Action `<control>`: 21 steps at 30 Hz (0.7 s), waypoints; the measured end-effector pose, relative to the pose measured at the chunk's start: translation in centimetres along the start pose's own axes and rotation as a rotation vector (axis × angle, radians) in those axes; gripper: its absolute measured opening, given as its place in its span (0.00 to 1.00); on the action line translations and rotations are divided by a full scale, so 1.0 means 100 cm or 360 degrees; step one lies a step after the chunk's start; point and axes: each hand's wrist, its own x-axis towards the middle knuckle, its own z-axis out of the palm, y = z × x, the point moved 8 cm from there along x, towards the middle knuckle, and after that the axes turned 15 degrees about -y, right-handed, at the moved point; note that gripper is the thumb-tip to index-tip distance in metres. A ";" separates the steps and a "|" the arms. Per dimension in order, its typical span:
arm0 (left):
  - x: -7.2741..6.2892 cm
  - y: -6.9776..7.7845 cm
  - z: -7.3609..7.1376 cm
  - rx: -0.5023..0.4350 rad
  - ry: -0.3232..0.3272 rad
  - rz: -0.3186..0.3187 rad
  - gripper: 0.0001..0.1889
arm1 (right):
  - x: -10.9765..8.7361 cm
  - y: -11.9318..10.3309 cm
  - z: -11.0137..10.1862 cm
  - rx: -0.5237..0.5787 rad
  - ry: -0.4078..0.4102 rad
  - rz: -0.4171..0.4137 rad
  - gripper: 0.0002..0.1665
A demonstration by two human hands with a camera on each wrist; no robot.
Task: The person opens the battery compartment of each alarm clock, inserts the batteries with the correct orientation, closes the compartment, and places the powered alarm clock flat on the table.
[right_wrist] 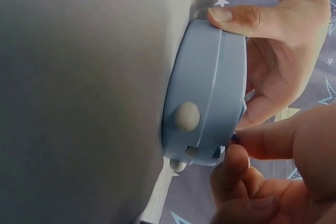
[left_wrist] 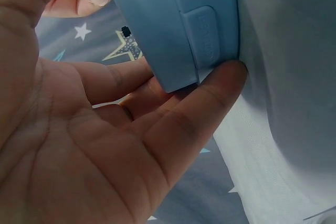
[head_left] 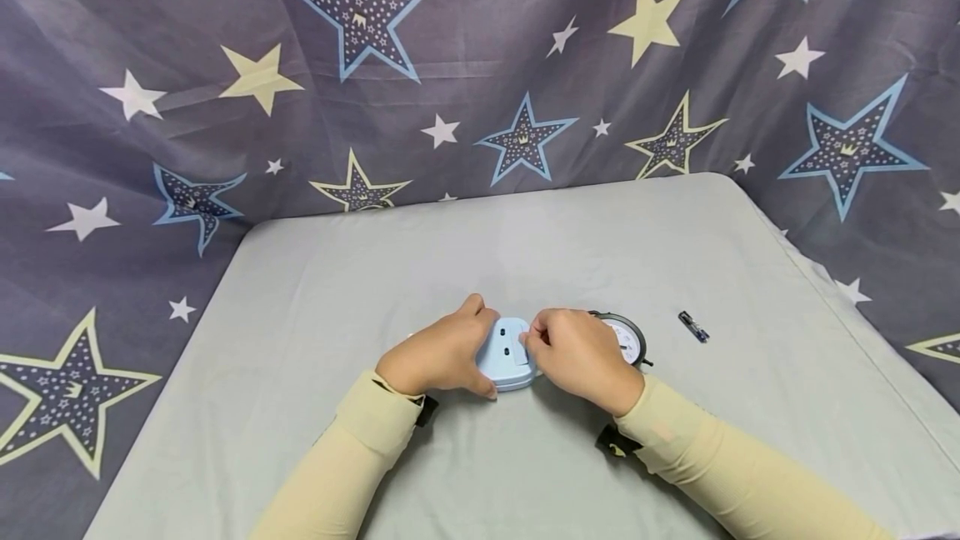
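A light blue alarm clock [head_left: 508, 369] lies face down on the bed-like surface, its back with two black knobs turned up. My left hand [head_left: 441, 352] grips its left side, thumb at the near edge and fingers round the far one. On the clock's side a raised button bar [left_wrist: 203, 35] shows in the left wrist view. My right hand [head_left: 581, 352] is curled, its thumb and fingertips pinching at the right edge of the back, beside a paler rectangular panel [head_left: 519, 350]. In the right wrist view, a small dark bit [right_wrist: 234, 138] shows at the index fingertip.
A round dark-framed clock [head_left: 628, 340] lies face up, partly hidden behind my right hand. Farther right is a small dark, shiny, battery-like item [head_left: 693, 327]. The pale grey sheet [head_left: 390, 265] ends at a star-patterned curtain [head_left: 450, 48] at the back and sides.
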 end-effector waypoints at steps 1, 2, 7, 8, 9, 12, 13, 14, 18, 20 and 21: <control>0.000 0.000 0.000 -0.0006 -0.0002 -0.0002 0.47 | 0.000 0.000 0.000 0.0003 -0.0003 0.0000 0.14; 0.000 -0.001 0.000 -0.0013 -0.0004 -0.0004 0.47 | 0.000 0.000 0.000 0.0005 -0.0005 0.0000 0.14; 0.001 -0.001 0.000 -0.0018 -0.0007 -0.0003 0.47 | 0.000 0.000 0.001 0.0006 -0.0004 -0.0006 0.13; 0.001 -0.001 0.000 -0.0015 -0.0007 -0.0003 0.47 | 0.001 0.000 0.001 0.0007 -0.0003 -0.0007 0.13; 0.001 -0.001 0.001 -0.0009 -0.0006 -0.0004 0.47 | 0.001 0.000 0.001 0.0010 -0.0004 -0.0005 0.13; 0.002 -0.002 0.001 0.0000 -0.0007 -0.0005 0.47 | 0.000 0.001 0.001 0.0016 -0.0012 -0.0001 0.14; 0.001 -0.001 0.001 -0.0002 -0.0006 0.0000 0.47 | 0.000 0.001 0.002 0.0017 -0.0016 0.0000 0.14; 0.002 -0.002 0.002 0.0002 -0.0006 0.0002 0.47 | 0.000 0.001 0.002 0.0020 -0.0019 0.0000 0.14; 0.002 -0.002 0.002 0.0007 -0.0003 0.0005 0.47 | -0.001 -0.001 0.001 0.0020 -0.0018 -0.0010 0.13; 0.002 -0.003 0.002 0.0011 -0.0001 -0.0001 0.47 | -0.001 -0.001 0.001 0.0016 -0.0012 -0.0018 0.13; 0.001 -0.003 0.002 0.0008 0.0002 0.0000 0.47 | -0.001 -0.002 0.001 0.0014 -0.0010 -0.0020 0.13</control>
